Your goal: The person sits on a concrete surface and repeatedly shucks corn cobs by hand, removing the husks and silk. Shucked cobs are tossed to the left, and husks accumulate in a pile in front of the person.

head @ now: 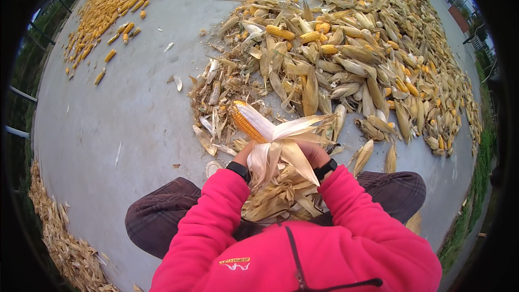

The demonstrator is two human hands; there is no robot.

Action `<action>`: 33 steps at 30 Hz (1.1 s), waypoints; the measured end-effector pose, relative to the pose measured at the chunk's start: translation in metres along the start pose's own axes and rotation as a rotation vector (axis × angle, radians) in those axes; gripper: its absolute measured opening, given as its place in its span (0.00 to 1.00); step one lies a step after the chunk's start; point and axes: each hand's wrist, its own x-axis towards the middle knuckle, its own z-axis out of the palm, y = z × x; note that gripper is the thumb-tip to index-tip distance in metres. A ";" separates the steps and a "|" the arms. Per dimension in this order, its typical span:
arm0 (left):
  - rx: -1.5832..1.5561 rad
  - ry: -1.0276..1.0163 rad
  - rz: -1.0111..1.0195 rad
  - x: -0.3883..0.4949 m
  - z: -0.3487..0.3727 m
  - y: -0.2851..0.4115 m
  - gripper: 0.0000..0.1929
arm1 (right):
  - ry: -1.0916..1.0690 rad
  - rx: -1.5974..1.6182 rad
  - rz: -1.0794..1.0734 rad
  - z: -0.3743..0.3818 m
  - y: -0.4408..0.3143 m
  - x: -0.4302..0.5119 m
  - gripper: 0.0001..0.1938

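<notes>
A partly husked ear of corn point(246, 125) is held up in front of my body, its tip pointing away and to the left. Yellow kernels show along its left side, while a pale strip of husk still lies over the right side. The peeled husk leaves point(290, 146) spread out around its lower end. My left hand point(244, 155) grips the ear from the left, with the fingers mostly behind the leaves. On the other side my right hand point(315, 153) is closed around the husk at the base, its fingertips hidden. Loose dry husks point(279, 198) lie between my legs.
Ahead and to the right spreads a large heap of unhusked corn point(365, 52), with some bare yellow ears point(279, 32). Husked ears point(105, 12) form a pile at the far left on the concrete floor point(134, 117). More husks point(61, 231) lie at the lower left.
</notes>
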 end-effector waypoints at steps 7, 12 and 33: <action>0.025 -0.291 0.399 0.055 0.000 0.047 0.29 | -0.257 0.337 -0.023 0.005 -0.025 0.018 0.23; 0.335 -0.126 0.489 0.046 0.024 0.034 0.32 | 0.138 -0.345 0.043 -0.014 -0.020 0.054 0.19; 1.233 0.481 0.797 0.034 0.019 0.048 0.26 | 0.014 -1.523 -0.334 0.005 -0.040 0.040 0.24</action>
